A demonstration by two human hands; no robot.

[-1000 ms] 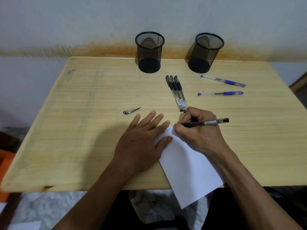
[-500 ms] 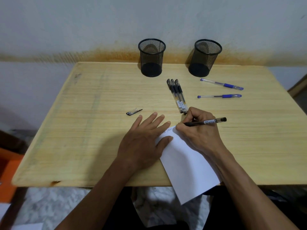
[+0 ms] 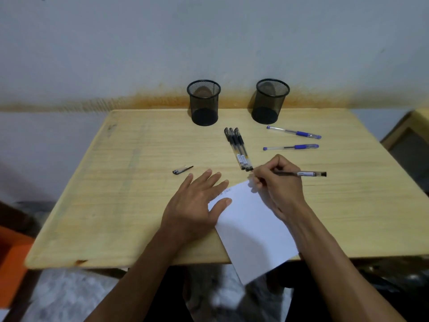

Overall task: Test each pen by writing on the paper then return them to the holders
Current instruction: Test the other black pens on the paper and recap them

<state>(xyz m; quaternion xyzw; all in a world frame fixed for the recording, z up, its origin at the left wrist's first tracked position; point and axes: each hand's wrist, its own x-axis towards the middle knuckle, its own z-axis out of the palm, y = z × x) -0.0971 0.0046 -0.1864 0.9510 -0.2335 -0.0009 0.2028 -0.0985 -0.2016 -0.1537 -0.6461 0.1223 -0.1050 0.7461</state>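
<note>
On the pale wooden table [image 3: 116, 205], at six o'clock, a white paper sheet [image 3: 250, 228] lies under the flat, spread left hand [image 3: 197, 205]. At twelve stand two black mesh holders [image 3: 203, 103]. The right hand [image 3: 278, 182] pinches a black pen [image 3: 306, 174], tip at the sheet's top corner.

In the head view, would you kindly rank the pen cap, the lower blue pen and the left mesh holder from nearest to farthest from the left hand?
1. Pen cap, just beyond the left hand, slightly to its left.
2. Lower blue pen, off to the right, past the black pens.
3. Left mesh holder, at the table's far edge by the wall.
</note>
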